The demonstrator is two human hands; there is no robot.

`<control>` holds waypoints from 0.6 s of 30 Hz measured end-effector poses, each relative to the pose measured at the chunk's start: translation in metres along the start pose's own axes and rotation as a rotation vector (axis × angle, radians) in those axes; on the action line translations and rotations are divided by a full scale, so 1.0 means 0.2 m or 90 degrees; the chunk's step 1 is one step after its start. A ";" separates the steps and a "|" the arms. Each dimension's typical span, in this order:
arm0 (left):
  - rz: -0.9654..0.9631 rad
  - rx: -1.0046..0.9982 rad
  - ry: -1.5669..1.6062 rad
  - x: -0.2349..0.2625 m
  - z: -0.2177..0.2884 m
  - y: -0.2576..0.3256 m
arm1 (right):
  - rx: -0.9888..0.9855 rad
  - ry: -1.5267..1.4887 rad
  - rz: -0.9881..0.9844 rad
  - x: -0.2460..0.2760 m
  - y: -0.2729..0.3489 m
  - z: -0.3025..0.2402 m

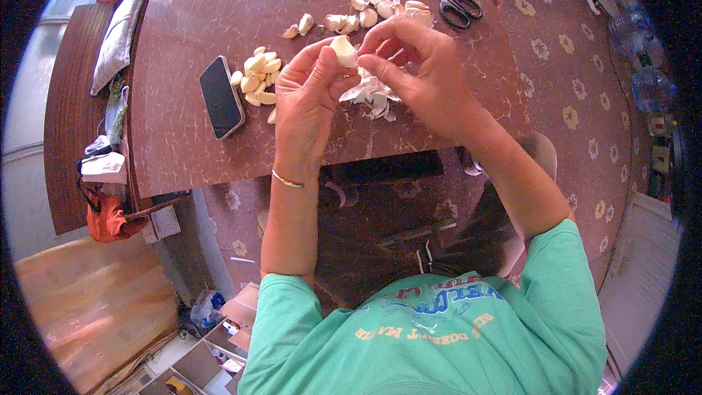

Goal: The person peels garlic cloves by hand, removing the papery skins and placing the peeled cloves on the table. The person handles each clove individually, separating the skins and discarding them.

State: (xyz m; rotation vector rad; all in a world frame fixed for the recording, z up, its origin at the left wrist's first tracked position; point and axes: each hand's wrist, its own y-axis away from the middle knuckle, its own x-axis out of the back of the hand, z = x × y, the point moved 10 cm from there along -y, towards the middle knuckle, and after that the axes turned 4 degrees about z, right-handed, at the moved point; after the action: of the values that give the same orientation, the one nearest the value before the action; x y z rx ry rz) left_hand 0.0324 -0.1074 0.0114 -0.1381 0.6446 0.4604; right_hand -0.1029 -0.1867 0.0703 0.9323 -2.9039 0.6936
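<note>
Above the marbled surface (234,0), the left hand (303,77) pinches a garlic clove (343,51) between closed fingers, seemingly steadying it for the right hand (424,66), curled close, hold unclear, while papery skins (373,95) lie apart from peeled cloves (257,77).

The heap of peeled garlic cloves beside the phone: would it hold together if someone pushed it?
Probably not: the peeled garlic cloves lie loosely piled, so a push would likely spread them. Their rounded, uneven shapes suggest they might rock or roll briefly. With smooth, bare surfaces, they may slide fairly easily across the flat tabletop.
</note>
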 end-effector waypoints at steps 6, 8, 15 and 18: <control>-0.026 0.017 -0.009 -0.02 0.00 0.00 | -0.025 0.021 -0.050 -0.01 0.00 0.02; -0.030 0.027 -0.008 -0.03 -0.01 0.01 | -0.033 0.027 -0.056 -0.02 0.00 0.01; -0.026 0.043 -0.024 -0.02 -0.02 0.01 | 0.014 0.088 -0.092 -0.04 0.00 -0.01; -0.001 0.016 -0.047 -0.02 -0.01 0.00 | 0.030 0.064 -0.115 -0.07 0.02 0.00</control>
State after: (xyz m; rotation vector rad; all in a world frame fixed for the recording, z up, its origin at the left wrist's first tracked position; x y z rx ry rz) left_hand 0.0283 -0.1087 0.0112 -0.0975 0.5777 0.4536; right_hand -0.0938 -0.1769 0.0672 1.1136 -2.6861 0.7738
